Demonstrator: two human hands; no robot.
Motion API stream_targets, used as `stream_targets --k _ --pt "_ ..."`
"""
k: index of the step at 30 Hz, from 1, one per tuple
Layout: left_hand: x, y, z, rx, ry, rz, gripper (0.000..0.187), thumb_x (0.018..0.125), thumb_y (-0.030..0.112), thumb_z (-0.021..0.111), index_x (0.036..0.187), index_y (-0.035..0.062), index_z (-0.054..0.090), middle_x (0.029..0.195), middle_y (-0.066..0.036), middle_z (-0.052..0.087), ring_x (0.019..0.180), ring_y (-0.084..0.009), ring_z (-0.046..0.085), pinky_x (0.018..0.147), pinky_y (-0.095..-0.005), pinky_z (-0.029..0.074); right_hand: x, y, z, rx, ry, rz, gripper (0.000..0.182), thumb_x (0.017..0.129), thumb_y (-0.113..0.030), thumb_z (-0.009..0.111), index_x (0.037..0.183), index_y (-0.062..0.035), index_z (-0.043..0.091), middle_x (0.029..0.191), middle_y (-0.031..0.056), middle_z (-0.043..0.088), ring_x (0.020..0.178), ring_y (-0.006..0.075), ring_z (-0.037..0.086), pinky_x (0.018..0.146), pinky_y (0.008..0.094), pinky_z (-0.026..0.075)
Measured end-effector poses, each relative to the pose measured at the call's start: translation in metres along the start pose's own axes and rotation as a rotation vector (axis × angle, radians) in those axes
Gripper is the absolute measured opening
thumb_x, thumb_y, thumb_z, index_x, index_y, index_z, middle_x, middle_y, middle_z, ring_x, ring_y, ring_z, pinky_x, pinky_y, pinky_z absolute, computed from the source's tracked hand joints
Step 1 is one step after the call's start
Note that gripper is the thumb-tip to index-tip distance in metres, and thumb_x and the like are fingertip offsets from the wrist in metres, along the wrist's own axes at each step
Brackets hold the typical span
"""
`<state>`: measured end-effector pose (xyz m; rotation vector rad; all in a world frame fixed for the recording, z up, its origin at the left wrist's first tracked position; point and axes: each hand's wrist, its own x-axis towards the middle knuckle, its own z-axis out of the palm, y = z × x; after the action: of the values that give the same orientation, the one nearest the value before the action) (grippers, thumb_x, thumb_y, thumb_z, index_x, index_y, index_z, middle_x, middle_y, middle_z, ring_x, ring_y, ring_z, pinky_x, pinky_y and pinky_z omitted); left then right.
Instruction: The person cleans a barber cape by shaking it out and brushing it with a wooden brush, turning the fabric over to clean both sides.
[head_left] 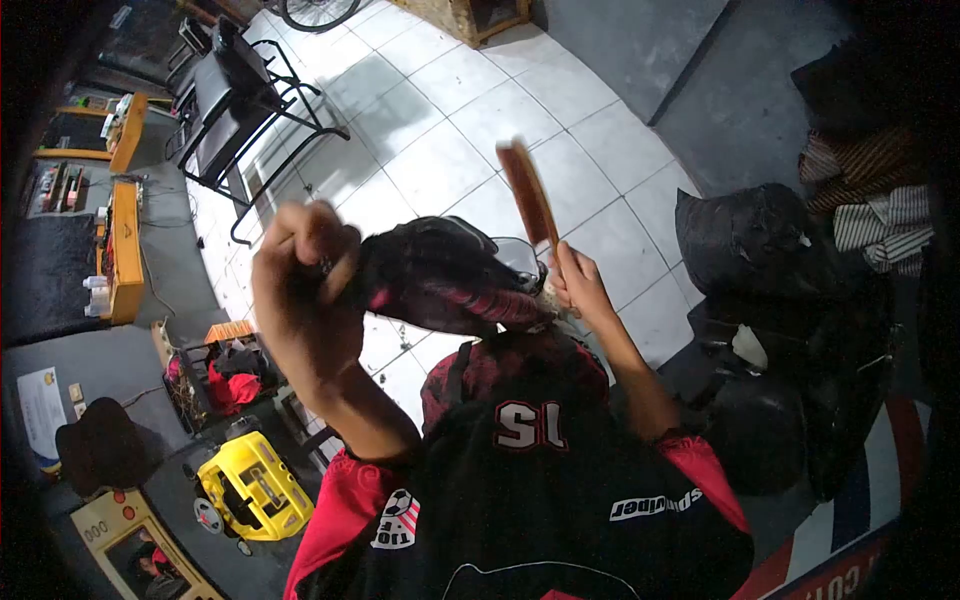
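My right hand (578,280) grips a long reddish-brown brush or comb (530,195), which points up and away over the floor; its far tip is blurred. My left hand (305,260) is raised close to the camera at the left, its fingers curled into a fist. What the fist holds, if anything, I cannot make out. A dark bundle with pink stripes (440,275) overlaps the edge of this fist and stretches across to the right hand. Nearer my body is red-and-black patterned cloth (500,370), just beyond my black jersey (560,500).
A black padded chair (225,95) stands on the white tiled floor (480,90) at upper left. Orange-framed shelves (125,250), a box with red cloth (235,380) and a yellow toy-like object (255,485) are at left. Black bags (745,240) and striped cloths (885,225) lie right.
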<state>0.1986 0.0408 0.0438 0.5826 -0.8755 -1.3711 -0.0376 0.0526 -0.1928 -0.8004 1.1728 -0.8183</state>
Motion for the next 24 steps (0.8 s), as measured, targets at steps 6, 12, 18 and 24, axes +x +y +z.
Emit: stream_targets --k 6,12,18,24 --pt "0.007 -0.024 0.005 0.053 0.026 0.064 0.02 0.09 0.012 0.042 0.101 -0.0031 0.047 0.091 -0.009 0.048 0.075 -0.014 0.046 0.068 -0.0249 0.039 -0.022 -0.022 0.04 0.134 -0.568 -0.233 0.035 0.093 -0.032 0.039 0.082 -0.0017 0.051 0.051 -0.0015 0.041 0.04 0.0067 0.038 0.038 0.0224 0.031" --pt "0.012 -0.002 0.013 0.002 0.247 0.345 0.02 0.09 0.009 0.044 0.109 0.0055 0.05 0.099 -0.012 0.052 0.083 -0.0177 0.053 0.075 -0.035 0.044 0.034 0.158 -0.032 -0.964 -0.165 -0.24 0.028 0.088 -0.024 0.044 0.08 -0.002 0.059 0.068 0.019 0.056 0.057 0.0293 0.055 0.05 0.0365 0.041" --pt "0.004 -0.009 -0.007 0.608 0.229 0.314 0.016 0.087 0.008 0.051 0.101 -0.0002 0.052 0.088 -0.003 0.056 0.075 -0.0067 0.05 0.065 -0.0188 0.04 0.02 0.134 -0.056 -1.125 0.05 0.185 0.046 0.088 -0.037 0.037 0.085 0.0028 0.059 0.08 0.023 0.059 0.073 0.0357 0.06 0.066 0.0413 0.044" --pt "0.002 -0.015 0.004 0.618 0.056 -0.002 0.011 0.086 0.005 0.052 0.092 -0.0018 0.058 0.084 -0.004 0.058 0.071 -0.006 0.05 0.063 -0.0185 0.041 -0.006 -0.015 0.017 0.112 0.045 -0.009 0.041 0.092 -0.034 0.034 0.071 -0.0028 0.05 0.052 0.0031 0.047 0.042 0.0143 0.045 0.041 0.0298 0.035"
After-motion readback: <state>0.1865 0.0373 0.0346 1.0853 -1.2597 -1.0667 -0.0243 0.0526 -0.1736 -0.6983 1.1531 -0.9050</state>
